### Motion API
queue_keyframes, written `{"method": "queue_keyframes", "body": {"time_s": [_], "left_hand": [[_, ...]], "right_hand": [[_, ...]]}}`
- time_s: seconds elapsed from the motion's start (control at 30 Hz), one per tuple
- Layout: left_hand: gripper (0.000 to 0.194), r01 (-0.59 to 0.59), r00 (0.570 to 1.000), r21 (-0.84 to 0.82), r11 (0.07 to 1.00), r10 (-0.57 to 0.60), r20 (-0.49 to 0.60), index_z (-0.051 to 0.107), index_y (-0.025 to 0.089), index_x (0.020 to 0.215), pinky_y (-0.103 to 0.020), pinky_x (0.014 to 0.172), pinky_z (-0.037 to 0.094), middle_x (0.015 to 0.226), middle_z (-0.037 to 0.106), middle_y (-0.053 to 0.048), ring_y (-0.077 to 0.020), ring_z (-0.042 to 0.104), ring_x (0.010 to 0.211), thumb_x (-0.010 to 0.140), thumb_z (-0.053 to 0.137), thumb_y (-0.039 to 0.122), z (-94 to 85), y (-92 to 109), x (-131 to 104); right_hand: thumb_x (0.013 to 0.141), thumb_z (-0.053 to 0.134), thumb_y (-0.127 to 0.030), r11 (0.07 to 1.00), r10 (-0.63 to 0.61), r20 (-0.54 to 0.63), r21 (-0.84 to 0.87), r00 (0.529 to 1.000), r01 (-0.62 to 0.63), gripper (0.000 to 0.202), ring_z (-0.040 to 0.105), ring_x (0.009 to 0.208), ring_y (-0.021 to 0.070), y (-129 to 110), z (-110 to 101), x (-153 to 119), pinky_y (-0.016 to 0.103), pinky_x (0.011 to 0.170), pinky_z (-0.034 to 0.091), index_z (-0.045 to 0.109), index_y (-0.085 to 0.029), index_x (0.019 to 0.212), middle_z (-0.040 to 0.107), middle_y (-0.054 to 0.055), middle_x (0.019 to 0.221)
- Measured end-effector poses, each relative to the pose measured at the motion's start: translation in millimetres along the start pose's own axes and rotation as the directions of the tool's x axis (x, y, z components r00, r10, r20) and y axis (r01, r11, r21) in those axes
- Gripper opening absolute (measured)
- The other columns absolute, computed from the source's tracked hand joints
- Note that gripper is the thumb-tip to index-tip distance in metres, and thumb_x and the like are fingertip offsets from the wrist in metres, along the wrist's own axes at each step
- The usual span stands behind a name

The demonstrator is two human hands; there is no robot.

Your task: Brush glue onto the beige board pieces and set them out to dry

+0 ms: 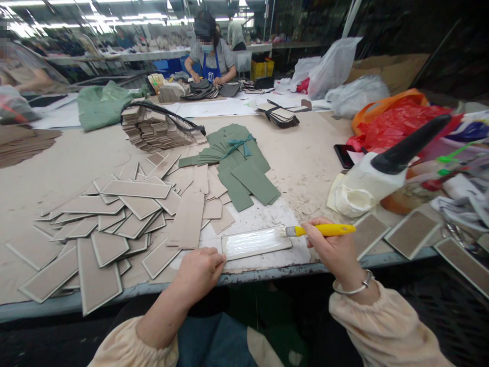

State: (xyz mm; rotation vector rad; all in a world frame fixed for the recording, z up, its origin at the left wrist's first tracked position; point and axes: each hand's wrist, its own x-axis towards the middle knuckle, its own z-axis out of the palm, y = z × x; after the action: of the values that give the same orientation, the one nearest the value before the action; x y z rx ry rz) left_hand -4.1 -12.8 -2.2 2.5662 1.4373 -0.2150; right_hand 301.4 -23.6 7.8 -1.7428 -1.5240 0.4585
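Cream sleeves (385,326) are framing a white-coated panel (252,244) lying crosswise, right grip (330,250) pinching a yellow brush (330,230) at its right end, left grip (200,267) curling by its left, hold unclear.

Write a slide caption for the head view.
Right hand holds yellow brush on white coating; left hand beside the panel.

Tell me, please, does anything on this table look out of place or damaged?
Yes. The card pile at left lies jumbled, and one card juts past the table's front edge. Dark specks mark the tabletop beyond the brush.
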Motion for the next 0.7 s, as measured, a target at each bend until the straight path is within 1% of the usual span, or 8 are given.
{"method": "queue_keyframes", "body": {"time_s": [0.07,0.17,0.3,0.37,0.47,0.57,0.63,0.7], "left_hand": [[0.029,0.001,1.0,0.003,1.0,-0.001,-0.007,0.068,0.022,0.08,-0.027,0.064,0.039,0.077,0.066,-0.004,-0.0186,0.063,0.077,0.092,0.042,0.027,-0.5,0,0],[0.03,0.005,1.0,0.005,1.0,-0.005,-0.006,0.068,0.022,0.079,-0.028,0.064,0.039,0.077,0.066,-0.004,-0.0188,0.063,0.076,0.092,0.042,0.026,-2.2,1,0],[0.029,0.007,1.0,0.003,1.0,-0.007,0.009,0.068,0.022,0.08,-0.028,0.065,0.041,0.078,0.067,-0.004,-0.0195,0.064,0.077,0.092,0.042,0.026,-3.9,3,1],[0.029,0.008,1.0,0.007,1.0,-0.008,0.017,0.068,0.021,0.079,-0.029,0.065,0.041,0.079,0.068,-0.004,-0.02,0.064,0.078,0.092,0.042,0.026,-3.8,3,1],[0.029,0.012,1.0,0.011,1.0,-0.013,0.016,0.068,0.021,0.078,-0.029,0.065,0.042,0.079,0.067,-0.005,-0.0203,0.064,0.078,0.092,0.042,0.026,-2.8,2,1],[0.029,0.015,1.0,0.006,1.0,-0.015,0.006,0.068,0.021,0.078,-0.029,0.065,0.042,0.078,0.067,-0.004,-0.0198,0.064,0.077,0.092,0.043,0.026,-1.9,2,1],[0.029,0.014,1.0,-0.001,1.0,-0.014,0.002,0.067,0.02,0.076,-0.028,0.065,0.042,0.077,0.067,-0.004,-0.019,0.063,0.076,0.091,0.043,0.026,-1.9,2,0],[0.029,0.013,1.0,-0.008,1.0,-0.013,0.001,0.067,0.02,0.075,-0.027,0.065,0.041,0.077,0.067,-0.005,-0.0183,0.063,0.076,0.091,0.044,0.025,-2.3,3,0]], "right_hand": [[0.087,0.048,-0.043,1.0,-0.005,0.03,-0.003,1.0,0.005,0.028,0.06,0.052,0.0153,-1,4,0,0.025,0.057,0.044,0.061,-0.02,0.078,0.06,-0.003,0.051],[0.087,0.045,-0.041,0.996,-0.047,0.068,-0.074,0.997,0.052,0.029,0.061,0.053,0.016,1,8,2,0.026,0.056,0.043,0.062,-0.021,0.076,0.062,-0.002,0.054],[0.086,0.044,-0.041,0.984,-0.076,0.025,-0.159,0.997,0.079,0.029,0.06,0.053,0.016,7,2,5,0.026,0.054,0.041,0.062,-0.021,0.075,0.062,-0.001,0.055],[0.086,0.045,-0.043,0.986,-0.063,0.009,-0.152,0.998,0.064,0.03,0.059,0.053,0.0161,7,-1,5,0.026,0.055,0.042,0.062,-0.021,0.075,0.06,-0.002,0.053],[0.088,0.045,-0.044,0.994,-0.042,0.048,-0.095,0.998,0.046,0.031,0.059,0.052,0.0156,5,-1,2,0.026,0.056,0.042,0.062,-0.02,0.077,0.058,-0.002,0.051],[0.087,0.044,-0.042,0.99,-0.09,0.106,-0.095,0.99,0.1,0.031,0.059,0.052,0.0152,3,0,1,0.026,0.054,0.042,0.062,-0.021,0.074,0.059,-0.002,0.053],[0.086,0.045,-0.043,0.985,-0.116,0.087,-0.118,0.989,0.125,0.031,0.058,0.051,0.0152,3,0,1,0.026,0.053,0.041,0.062,-0.021,0.072,0.059,-0.002,0.053],[0.086,0.047,-0.044,0.99,-0.095,0.052,-0.101,0.994,0.099,0.031,0.057,0.049,0.0153,0,-1,2,0.027,0.052,0.041,0.062,-0.021,0.072,0.059,-0.002,0.052]]}}
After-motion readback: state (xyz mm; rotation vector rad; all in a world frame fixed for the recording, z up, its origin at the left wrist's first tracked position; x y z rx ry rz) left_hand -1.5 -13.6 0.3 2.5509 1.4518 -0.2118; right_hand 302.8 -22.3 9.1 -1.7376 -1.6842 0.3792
